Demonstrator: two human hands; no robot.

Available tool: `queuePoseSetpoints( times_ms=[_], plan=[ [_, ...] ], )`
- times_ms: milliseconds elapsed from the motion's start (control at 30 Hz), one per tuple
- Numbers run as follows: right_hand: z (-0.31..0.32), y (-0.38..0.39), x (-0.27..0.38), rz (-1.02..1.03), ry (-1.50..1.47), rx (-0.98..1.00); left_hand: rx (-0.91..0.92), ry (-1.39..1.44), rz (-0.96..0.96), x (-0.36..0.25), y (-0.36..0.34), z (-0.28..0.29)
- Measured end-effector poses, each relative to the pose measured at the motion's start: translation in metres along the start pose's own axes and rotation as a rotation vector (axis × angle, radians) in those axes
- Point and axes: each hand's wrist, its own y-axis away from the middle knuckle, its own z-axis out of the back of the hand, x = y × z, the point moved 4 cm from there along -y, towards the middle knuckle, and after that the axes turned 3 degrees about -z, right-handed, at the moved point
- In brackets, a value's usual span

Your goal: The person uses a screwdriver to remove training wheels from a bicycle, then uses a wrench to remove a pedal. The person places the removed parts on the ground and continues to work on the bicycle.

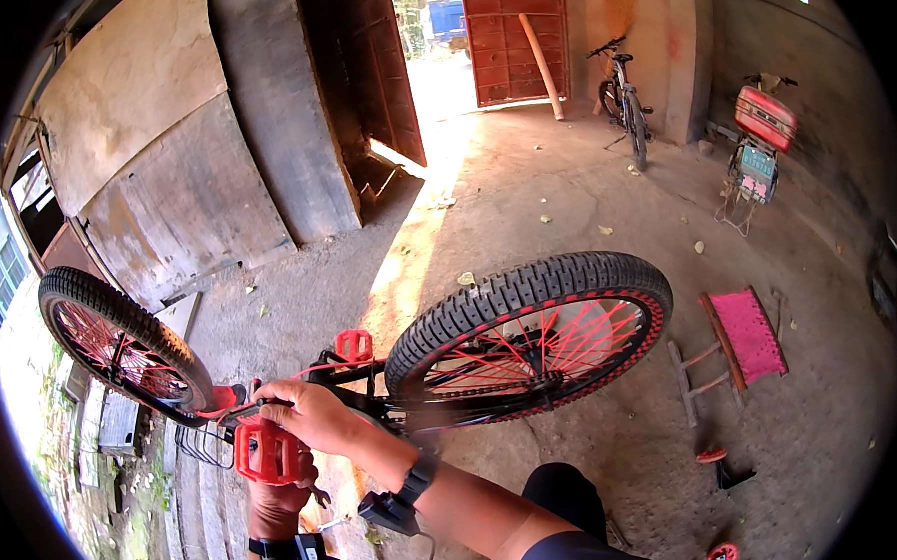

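A black bicycle with red spokes lies tipped over in front of me, its rear wheel (pixel 541 349) at the middle and its front wheel (pixel 120 351) at the left. Closed on the dark crank arm by the near red pedal (pixel 269 454) is my right hand (pixel 317 414). My left hand (pixel 284 493) sits just below that pedal, fingers curled and partly hidden by it. From beside its palm sticks the dark jaw of what looks like a wrench (pixel 320 496). The far red pedal (pixel 354 346) stands beyond the frame.
To the right are a low pink-seated stool (pixel 751 336) and small red-and-black parts (pixel 722 557) on the floor. Farther off stand another bicycle (pixel 626 103) and a red scooter (pixel 764 124). A wooden post (pixel 543 66) leans on the red door.
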Motion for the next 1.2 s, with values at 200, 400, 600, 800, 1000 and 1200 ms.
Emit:
queuePoseSetpoints(
  times_ms=[200, 400, 600, 800, 1000, 1200],
  plan=[
    [-0.001, 0.000, -0.007, 0.101, 0.077, -0.061, -0.057, -0.113, -0.016, 0.006, 0.006, -0.007],
    [-0.005, -0.001, -0.006, 0.106, 0.113, -0.048, -0.107, -0.063, -0.075, 0.000, 0.015, 0.011],
    [-0.005, -0.006, 0.003, 0.098, 0.179, -0.057, -0.274, -0.187, -0.290, -0.056, 0.024, 0.020],
    [0.004, 0.007, -0.006, 0.197, 0.119, -0.042, -0.281, -0.971, -0.525, -0.109, 0.037, 0.004],
    [0.005, 0.011, -0.004, 0.128, 0.036, 0.030, -0.359, -1.054, -0.566, -0.137, 0.047, -0.025],
    [0.005, 0.007, -0.007, 0.126, 0.057, 0.007, -0.267, -0.977, -0.674, -0.152, 0.047, -0.054]
  ],
)
